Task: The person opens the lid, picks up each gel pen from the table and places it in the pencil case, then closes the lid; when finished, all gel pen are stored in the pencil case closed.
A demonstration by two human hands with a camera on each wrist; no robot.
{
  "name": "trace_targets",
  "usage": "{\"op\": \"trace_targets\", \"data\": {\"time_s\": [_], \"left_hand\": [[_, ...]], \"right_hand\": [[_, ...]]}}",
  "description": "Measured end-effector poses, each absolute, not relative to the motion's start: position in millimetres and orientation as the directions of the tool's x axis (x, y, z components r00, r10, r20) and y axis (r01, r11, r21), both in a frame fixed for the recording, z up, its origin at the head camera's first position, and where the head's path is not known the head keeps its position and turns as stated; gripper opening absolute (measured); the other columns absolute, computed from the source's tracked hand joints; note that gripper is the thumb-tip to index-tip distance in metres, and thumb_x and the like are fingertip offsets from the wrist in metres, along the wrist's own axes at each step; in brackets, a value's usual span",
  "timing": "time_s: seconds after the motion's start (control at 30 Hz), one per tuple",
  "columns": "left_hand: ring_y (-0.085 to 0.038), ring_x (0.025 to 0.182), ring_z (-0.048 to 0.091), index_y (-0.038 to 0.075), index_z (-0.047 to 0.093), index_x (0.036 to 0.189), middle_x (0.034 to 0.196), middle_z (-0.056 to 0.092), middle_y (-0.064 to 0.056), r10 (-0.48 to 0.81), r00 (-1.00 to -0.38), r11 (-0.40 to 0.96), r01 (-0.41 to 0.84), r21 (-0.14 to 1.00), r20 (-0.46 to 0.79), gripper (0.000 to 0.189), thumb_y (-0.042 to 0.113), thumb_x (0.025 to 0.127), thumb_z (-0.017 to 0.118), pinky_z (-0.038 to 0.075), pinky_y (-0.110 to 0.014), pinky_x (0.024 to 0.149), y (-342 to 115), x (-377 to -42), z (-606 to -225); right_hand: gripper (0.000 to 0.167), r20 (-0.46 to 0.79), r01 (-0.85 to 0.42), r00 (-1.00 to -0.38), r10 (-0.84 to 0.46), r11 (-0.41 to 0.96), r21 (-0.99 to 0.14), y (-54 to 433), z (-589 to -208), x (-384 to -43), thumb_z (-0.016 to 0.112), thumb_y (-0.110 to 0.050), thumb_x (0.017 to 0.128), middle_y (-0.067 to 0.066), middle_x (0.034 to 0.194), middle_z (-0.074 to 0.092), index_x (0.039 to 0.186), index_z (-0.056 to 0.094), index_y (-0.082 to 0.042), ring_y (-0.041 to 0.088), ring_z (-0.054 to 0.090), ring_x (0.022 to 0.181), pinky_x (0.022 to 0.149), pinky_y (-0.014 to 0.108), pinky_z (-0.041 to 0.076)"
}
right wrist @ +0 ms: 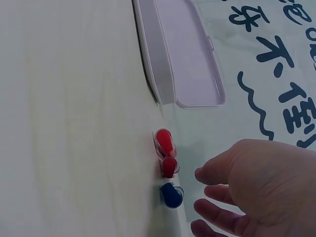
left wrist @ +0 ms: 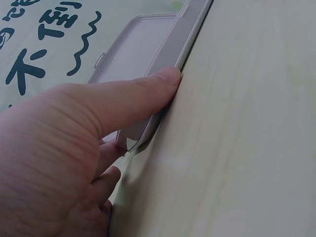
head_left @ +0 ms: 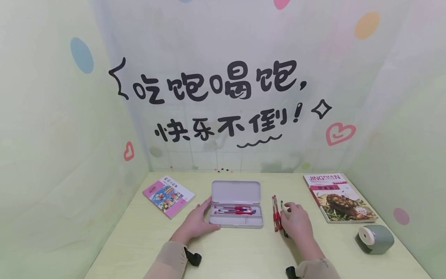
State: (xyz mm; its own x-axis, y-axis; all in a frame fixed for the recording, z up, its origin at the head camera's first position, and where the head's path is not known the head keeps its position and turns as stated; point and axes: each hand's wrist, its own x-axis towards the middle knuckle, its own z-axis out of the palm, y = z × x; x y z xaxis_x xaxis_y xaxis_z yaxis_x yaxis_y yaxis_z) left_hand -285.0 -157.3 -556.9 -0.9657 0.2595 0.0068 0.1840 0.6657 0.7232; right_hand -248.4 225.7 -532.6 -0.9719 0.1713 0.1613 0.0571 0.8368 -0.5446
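An open pale lilac pencil case [head_left: 237, 223] stands mid-table with its lid [head_left: 236, 192] raised at the back. Several pens [head_left: 231, 210] with red and blue parts lie in its rear compartment. My left hand [head_left: 196, 223] holds the case's left end, the thumb [left wrist: 163, 81] along the front wall and the fingers round the side, partly hidden. To the right of the case, two red pens [head_left: 276, 217] lie side by side with a dark-blue-ended pen [right wrist: 172, 195]. Over that pen is my right hand [head_left: 297, 223], its fingers loosely bent and apart from the pen ends in the right wrist view.
A pink-and-white booklet [head_left: 168, 196] lies at the back left of the table. On the right is a magazine [head_left: 339, 197] with a food picture, and nearer the front a grey-green rounded device [head_left: 375, 239]. Printed curtains enclose the table's back and sides.
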Motion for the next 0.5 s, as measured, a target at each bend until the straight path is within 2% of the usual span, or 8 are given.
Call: {"op": "trace_targets", "data": {"time_s": [0.33,0.5], "left_hand": [[-0.059,0.165,0.025,0.021,0.027,0.176,0.179,0.038,-0.01,0.261,-0.965,0.668,0.185,0.721,0.007,0.126,0.048,0.076,0.099,0.025,-0.074,0.135,-157.3,-285.5,-557.4],[-0.058,0.166,0.024,0.022,0.027,0.177,0.179,0.039,-0.008,0.262,-0.965,0.669,0.184,0.72,0.003,0.126,0.048,0.077,0.099,0.024,-0.074,0.135,-157.7,-285.8,-557.0]], "right_hand": [[0.043,0.087,0.121,-0.979,0.187,0.861,-0.494,228.7,-536.9,-246.7,0.068,-0.026,0.102,0.03,0.111,0.072,0.125,0.068,0.01,0.044,0.071,0.097,0.086,0.062,0.062],[0.036,0.053,0.138,-0.981,0.188,0.858,-0.494,229.4,-535.1,-246.2,0.068,-0.025,0.101,0.025,0.1,0.072,0.113,0.07,0.009,0.034,0.068,0.084,0.076,0.056,0.061]]}}
